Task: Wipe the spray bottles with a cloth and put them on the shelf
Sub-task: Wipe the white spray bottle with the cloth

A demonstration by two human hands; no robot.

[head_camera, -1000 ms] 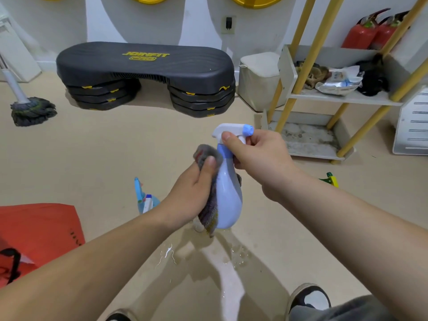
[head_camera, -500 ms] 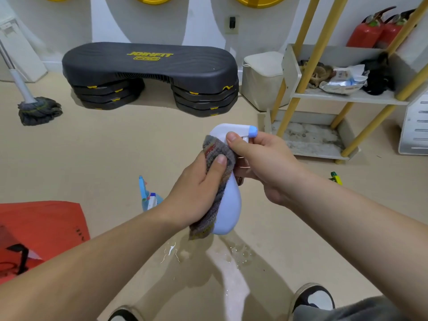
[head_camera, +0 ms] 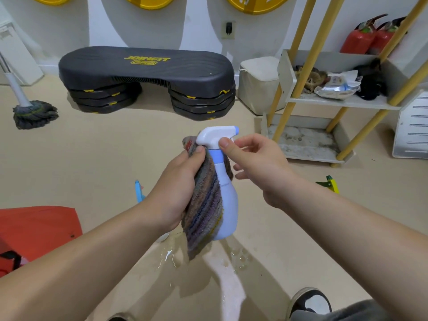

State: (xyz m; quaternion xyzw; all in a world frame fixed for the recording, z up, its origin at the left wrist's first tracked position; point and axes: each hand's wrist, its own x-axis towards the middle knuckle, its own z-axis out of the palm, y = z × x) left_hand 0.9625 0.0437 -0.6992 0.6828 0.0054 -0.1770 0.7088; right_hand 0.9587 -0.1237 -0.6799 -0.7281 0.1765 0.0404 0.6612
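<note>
The left grip point(head_camera: 179, 191) is closed tight round a striped cloth point(head_camera: 205, 214), pressing it against the side of the pale blue spray bottle point(head_camera: 229, 205), fingers curled over the cloth's top edge just under the white spray head. The right grip point(head_camera: 259, 167) is looser. Its thumb tip rests on the blue collar below the head, and the lower fingers are spread and clear of the bottle. Whether the forefinger closes on the trigger behind cannot be told. The bottle stands upright in the air between both hands, above a wet patch point(head_camera: 238, 259) on the floor, well apart from the shelf point(head_camera: 335, 103).

That shelf, on yellow poles at the right, holds a bundle of brown rags point(head_camera: 309, 78), a crumpled silver packet point(head_camera: 338, 88) and something black point(head_camera: 371, 85); its bottom tray point(head_camera: 305, 144) is stained. Two red fire extinguishers point(head_camera: 370, 37) stand behind it.

On the floor lie a blue sprayer point(head_camera: 139, 191), partly hidden by the left wrist, and a green-and-yellow sprayer point(head_camera: 330, 183) near the shelf. A red bag point(head_camera: 34, 230) sits at the left.

The black step platform point(head_camera: 148, 72) reads "JOINFIT PRO" in yellow.
</note>
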